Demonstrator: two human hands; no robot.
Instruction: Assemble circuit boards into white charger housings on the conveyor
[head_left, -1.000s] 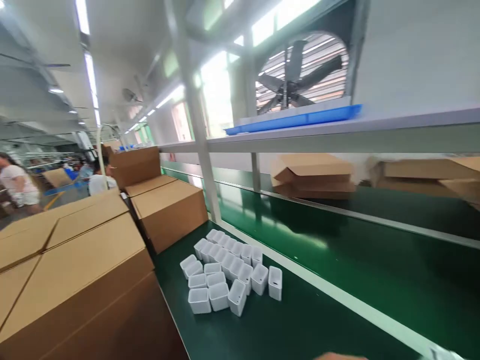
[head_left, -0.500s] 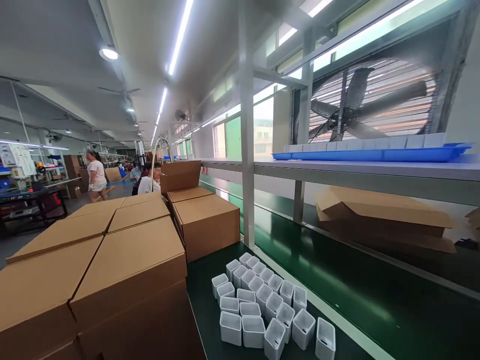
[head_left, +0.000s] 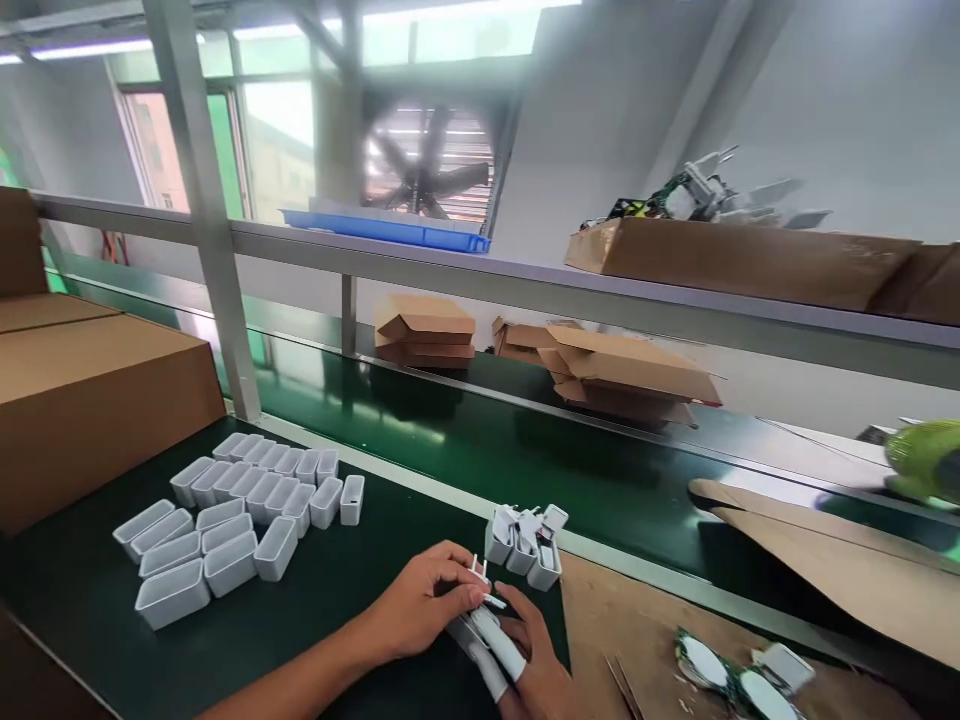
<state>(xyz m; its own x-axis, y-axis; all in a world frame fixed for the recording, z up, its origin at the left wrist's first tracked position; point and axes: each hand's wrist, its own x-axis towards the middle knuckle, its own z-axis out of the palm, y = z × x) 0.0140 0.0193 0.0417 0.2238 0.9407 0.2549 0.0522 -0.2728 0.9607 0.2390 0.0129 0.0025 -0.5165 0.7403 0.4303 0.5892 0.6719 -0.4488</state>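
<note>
Near the bottom centre, my left hand (head_left: 431, 605) is closed, thumb and fingers pinching a small white plastic part (head_left: 491, 600) with two thin prongs sticking up. My right hand (head_left: 536, 650) comes from the right, its fingers curled against the same part. White coverings sit on some right fingers. Just beyond the hands stands a small group of white plastic housings (head_left: 544, 575) with loose white pieces inside. Rows of open white housings (head_left: 172, 590) stand on the dark green surface to the left.
Tweezers (head_left: 624, 688) and green circuit boards with round white discs (head_left: 705, 662) lie on a brown board (head_left: 600, 610) at right. A cardboard box (head_left: 112, 410) stands at left. Behind runs a green conveyor (head_left: 420, 440), under a shelf (head_left: 525, 280) carrying a blue tray (head_left: 390, 230).
My view has swung right and down, away from the stacked boxes. Both hands, the white part between them and the right-hand work area have come into view.
</note>
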